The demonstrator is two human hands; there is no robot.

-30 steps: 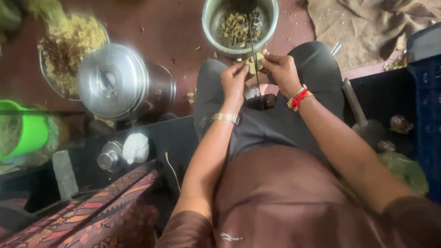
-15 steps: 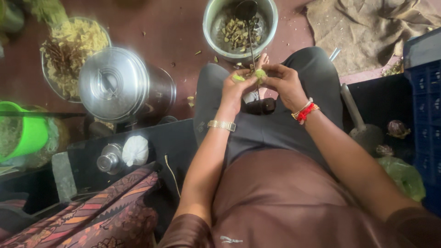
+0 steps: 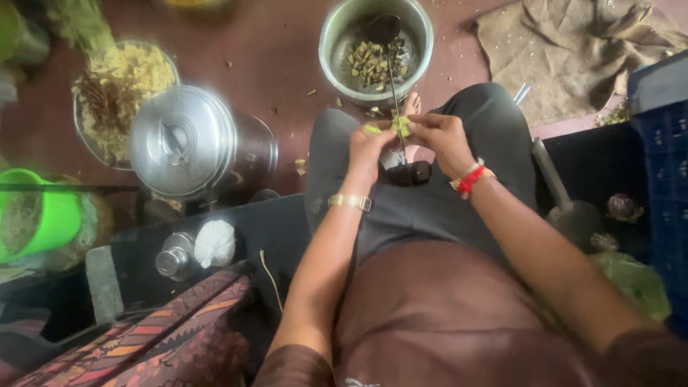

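- Left hand (image 3: 369, 147) and right hand (image 3: 444, 140) pinch a small green vegetable piece (image 3: 400, 126) between closed fingertips, above the lap.
- Just beyond the fingers: metal bowl (image 3: 337, 43) of cut pieces on reddish floor (image 3: 265, 64).
- Left of them, lidded steel pot (image 3: 188, 140); bare floor between.

Shiny metal pot lid (image 3: 180, 140) — rough sackcloth (image 3: 573, 50)

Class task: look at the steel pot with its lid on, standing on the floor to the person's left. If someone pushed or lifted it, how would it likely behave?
The steel pot looks rigid with a wide base, so a push would probably slide it, not tip it. Its polished lid seems loose-fitting and might slip off if tilted. Weight is uncertain: the contents are hidden.
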